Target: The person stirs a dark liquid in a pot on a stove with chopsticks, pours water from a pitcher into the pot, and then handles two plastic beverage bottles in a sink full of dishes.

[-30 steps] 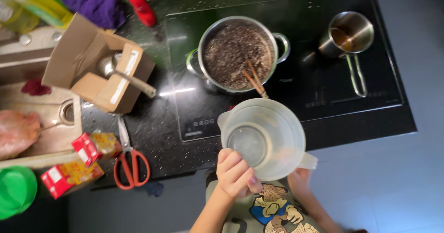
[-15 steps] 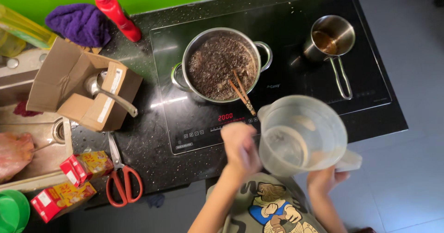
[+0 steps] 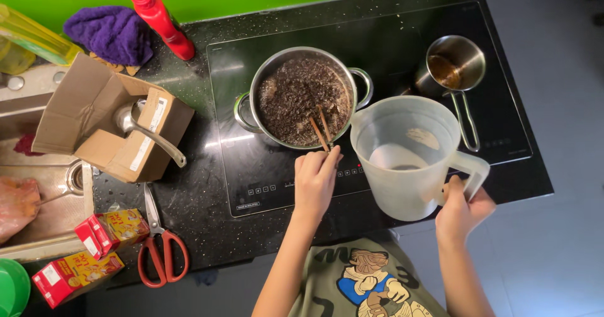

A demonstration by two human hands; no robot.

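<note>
My left hand [image 3: 316, 180] reaches over the front of the black cooktop [image 3: 402, 46] and grips the near ends of two wooden chopsticks [image 3: 321, 127]. The chopsticks lean in a steel pot [image 3: 306, 97] full of dark, bubbling contents. My right hand [image 3: 462, 207] holds the handle of a large translucent plastic jug [image 3: 406, 156], which hangs above the cooktop's front right and has a little water in its bottom. A small steel saucepan [image 3: 454, 65] with brown liquid stands on the back right burner.
An open cardboard box [image 3: 104, 125] sits over a tap by the sink [image 3: 38, 191] at left. Red-handled scissors [image 3: 160, 244] and two small red and yellow cartons [image 3: 110, 232] lie near the counter's front edge. A red squeeze bottle [image 3: 160, 21] and purple cloth [image 3: 113, 33] stand at the back.
My left hand let go of the jug, moved forward and took hold of the chopsticks in the pot. The jug shifted to the right, now carried by my right hand alone.
</note>
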